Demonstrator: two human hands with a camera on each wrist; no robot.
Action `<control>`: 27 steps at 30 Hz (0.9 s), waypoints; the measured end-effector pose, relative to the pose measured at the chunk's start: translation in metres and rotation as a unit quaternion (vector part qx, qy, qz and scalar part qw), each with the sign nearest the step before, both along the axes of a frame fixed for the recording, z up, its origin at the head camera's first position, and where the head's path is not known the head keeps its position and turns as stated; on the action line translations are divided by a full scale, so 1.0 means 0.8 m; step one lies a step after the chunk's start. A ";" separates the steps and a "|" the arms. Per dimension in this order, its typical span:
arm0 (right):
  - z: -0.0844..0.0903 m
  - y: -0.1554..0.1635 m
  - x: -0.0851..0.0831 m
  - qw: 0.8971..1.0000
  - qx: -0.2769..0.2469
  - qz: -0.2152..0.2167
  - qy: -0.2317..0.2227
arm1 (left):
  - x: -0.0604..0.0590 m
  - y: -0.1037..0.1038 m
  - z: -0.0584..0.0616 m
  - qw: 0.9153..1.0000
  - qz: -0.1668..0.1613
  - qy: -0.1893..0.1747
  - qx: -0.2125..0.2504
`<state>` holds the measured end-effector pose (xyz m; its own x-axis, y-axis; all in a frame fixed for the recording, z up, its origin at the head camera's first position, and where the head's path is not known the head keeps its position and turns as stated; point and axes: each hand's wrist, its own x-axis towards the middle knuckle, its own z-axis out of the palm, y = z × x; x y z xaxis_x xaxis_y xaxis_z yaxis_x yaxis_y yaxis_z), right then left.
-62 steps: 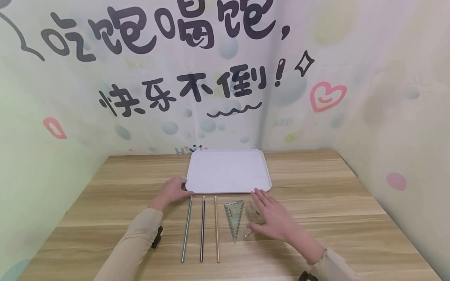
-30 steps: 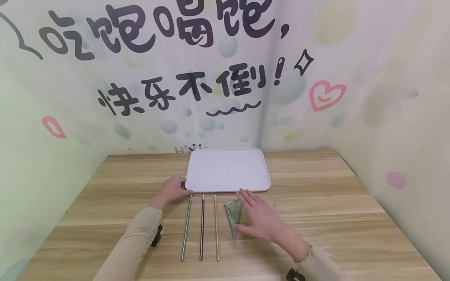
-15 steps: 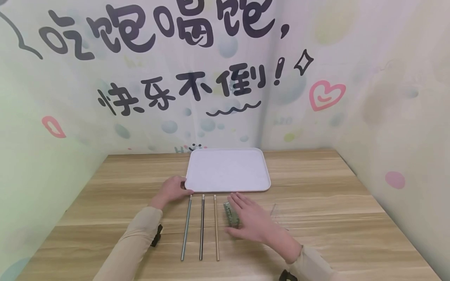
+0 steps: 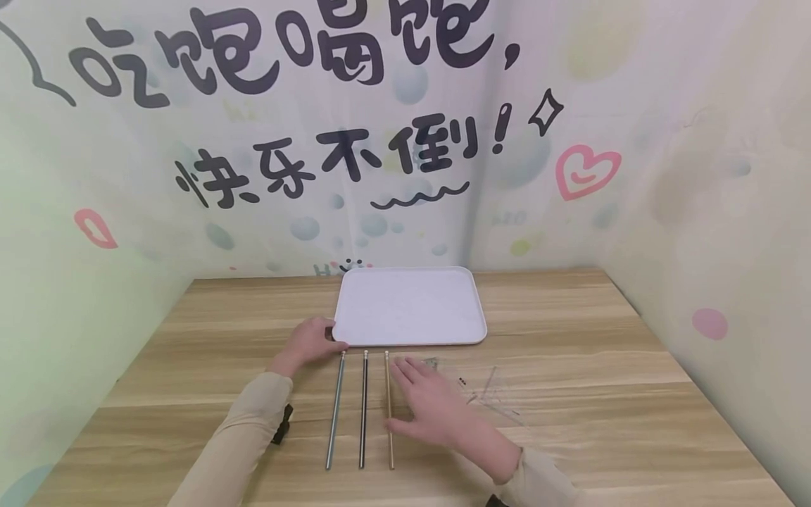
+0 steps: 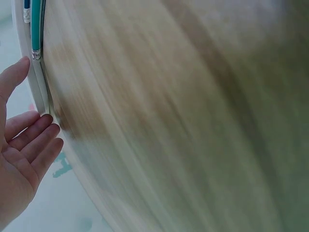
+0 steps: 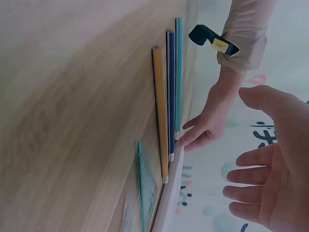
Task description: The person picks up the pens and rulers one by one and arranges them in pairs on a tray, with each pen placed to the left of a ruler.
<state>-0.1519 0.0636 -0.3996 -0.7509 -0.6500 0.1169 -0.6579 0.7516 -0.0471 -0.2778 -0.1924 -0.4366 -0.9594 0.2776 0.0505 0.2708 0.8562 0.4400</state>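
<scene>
The right hand (image 4: 431,408) is held flat with fingers spread, just above the table (image 4: 602,394), beside the yellow pencil (image 4: 388,415) and partly over the green set square (image 4: 432,363). Nothing is gripped by it. The left hand (image 4: 310,343) is rested with relaxed fingers against the near left corner of the white tray (image 4: 408,306). For a clean pick, the thin round pencil is probably best rolled slightly and pinched near its middle. Left of it, a dark pencil (image 4: 364,412) and a teal pencil (image 4: 335,412) are laid parallel. A clear ruler (image 4: 497,401), hard to see, is placed right of the right hand.
</scene>
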 end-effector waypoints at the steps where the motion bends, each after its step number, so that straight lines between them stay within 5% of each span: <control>1: 0.000 -0.003 0.001 1.000 -0.003 0.000 -0.001 | 0.000 0.000 0.000 1.000 0.000 0.001 0.000; 27: -0.007 -0.045 0.025 0.998 -0.038 0.022 0.041 | -0.002 0.000 -0.004 1.000 -0.003 0.008 0.004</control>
<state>-0.1317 0.0278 -0.4051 -0.7082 -0.6685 0.2271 -0.6938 0.7186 -0.0483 -0.2798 -0.1923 -0.4397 -0.9568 0.2828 0.0678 0.2830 0.8514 0.4416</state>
